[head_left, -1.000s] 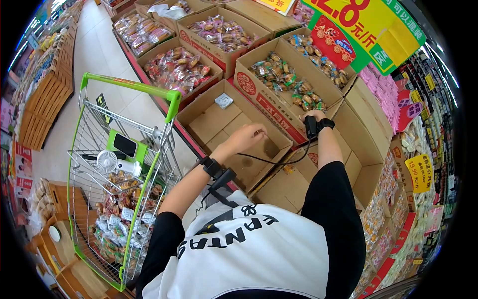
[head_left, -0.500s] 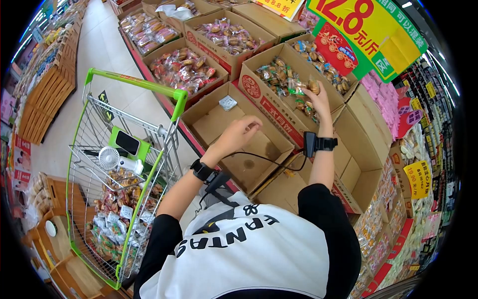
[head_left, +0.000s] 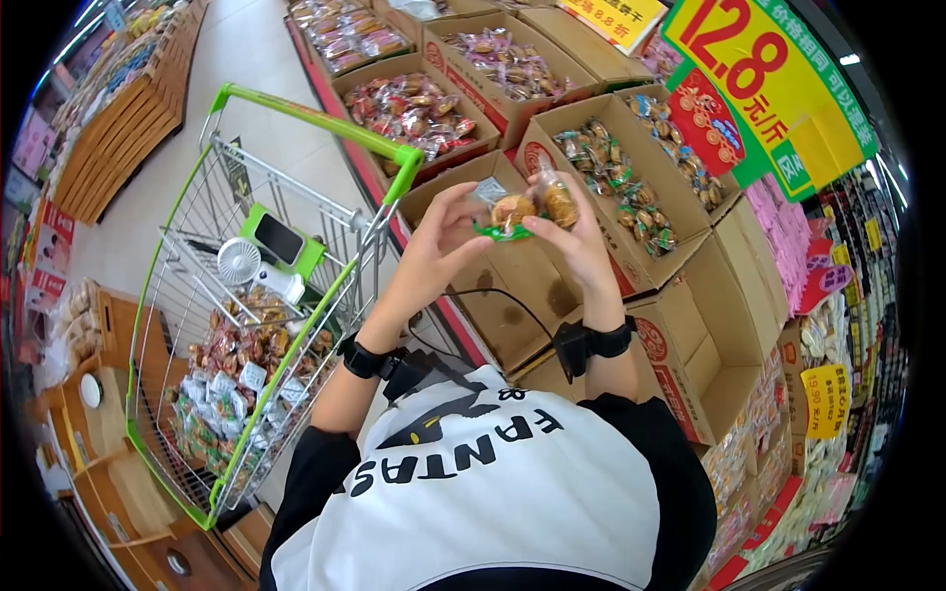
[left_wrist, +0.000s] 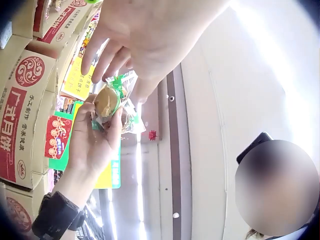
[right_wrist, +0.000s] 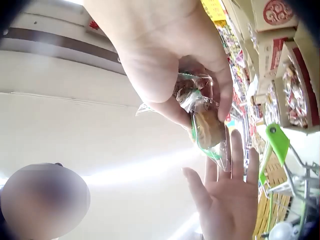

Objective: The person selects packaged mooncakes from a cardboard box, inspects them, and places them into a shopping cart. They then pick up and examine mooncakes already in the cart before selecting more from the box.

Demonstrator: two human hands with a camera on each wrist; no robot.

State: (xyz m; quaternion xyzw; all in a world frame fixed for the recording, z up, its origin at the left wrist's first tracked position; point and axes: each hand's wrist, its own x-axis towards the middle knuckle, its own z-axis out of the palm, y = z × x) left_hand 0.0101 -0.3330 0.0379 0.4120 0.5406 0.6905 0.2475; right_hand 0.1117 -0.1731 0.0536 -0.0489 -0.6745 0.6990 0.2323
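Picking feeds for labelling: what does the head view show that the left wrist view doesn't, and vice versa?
Head only: the white handheld fan, the smartphone and the shirt front.
Left wrist only: a red character overhead and a blurred head.
Both: the left hand, the right hand holding wrapped mooncakes, the right wrist's black strap, and printed mooncake cartons.

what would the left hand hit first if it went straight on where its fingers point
Most likely the nearer wrapped mooncake held in the right hand; the left hand points toward it in the head view, though depth is unclear, so it might pass beside.
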